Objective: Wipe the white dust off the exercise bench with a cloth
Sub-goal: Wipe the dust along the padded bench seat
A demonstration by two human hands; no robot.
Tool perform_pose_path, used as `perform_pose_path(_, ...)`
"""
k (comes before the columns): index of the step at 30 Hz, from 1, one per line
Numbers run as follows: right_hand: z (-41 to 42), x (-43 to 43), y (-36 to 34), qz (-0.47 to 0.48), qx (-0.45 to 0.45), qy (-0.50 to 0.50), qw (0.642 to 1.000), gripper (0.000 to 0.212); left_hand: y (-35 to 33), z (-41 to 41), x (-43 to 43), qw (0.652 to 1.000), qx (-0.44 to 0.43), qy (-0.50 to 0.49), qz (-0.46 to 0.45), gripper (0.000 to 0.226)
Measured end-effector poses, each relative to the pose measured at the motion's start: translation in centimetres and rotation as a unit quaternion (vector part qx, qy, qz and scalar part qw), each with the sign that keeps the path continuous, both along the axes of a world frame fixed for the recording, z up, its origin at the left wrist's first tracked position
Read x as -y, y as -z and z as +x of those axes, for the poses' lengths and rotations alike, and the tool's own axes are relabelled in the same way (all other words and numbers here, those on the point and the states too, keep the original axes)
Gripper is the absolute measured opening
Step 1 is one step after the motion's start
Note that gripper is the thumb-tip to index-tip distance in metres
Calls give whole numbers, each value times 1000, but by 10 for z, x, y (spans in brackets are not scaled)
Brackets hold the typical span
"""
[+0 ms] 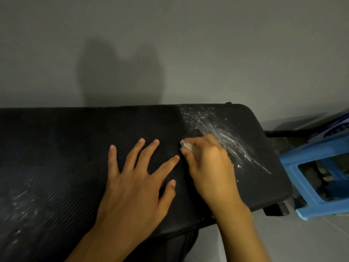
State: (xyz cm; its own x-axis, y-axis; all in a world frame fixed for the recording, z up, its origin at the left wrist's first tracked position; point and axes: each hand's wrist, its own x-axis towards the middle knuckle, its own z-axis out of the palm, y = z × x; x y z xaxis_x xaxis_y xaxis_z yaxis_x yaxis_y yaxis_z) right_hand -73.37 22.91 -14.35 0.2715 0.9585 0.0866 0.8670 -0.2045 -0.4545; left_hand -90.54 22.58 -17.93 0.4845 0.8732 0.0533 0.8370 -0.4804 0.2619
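— Can you read any writing from where you look?
— No. The only print you face is on the blue-and-white packaging [338, 127] at the right edge, above the blue stool [289, 167]. Its marks are too blurred and small to make out.
— So no word or number?
— None that you can read.

I find the left hand [136, 178] flat, palm down on the bench [56, 148], fingers straight and spread wide, thumb out to the right. The left forearm [98, 242] enters from the lower edge, angled up and right. I record the right hand [207, 163] knuckles up, fingers curled and bunched round a cloth [186, 145]; only a pale bit shows past the fingertips. The right forearm [239, 229] enters from lower right, angled up and left. The left forefinger tip lies just beside the right hand.
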Motion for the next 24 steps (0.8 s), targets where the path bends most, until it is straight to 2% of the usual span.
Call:
perform_pose_path(2,7,4,-3,-14,-16,-3,1000,23,0,0,0,1000,-1,-1,0,53)
perform_pose_path(7,16,-35,-5,-13,76,36,996,25,0,0,0,1000,-6,0,-3,53)
perform_pose_path(13,14,-10,-4,-26,15,-3,1000,21,1,0,0,1000,-8,0,-2,53)
perform_pose_path(19,19,-50,-2,3,81,42,996,25,2,0,-1,1000,-3,1,-3,52)
perform_pose_path(24,21,-15,1,-2,-3,-7,1000,18,1,0,-1,1000,13,-4,-5,52)
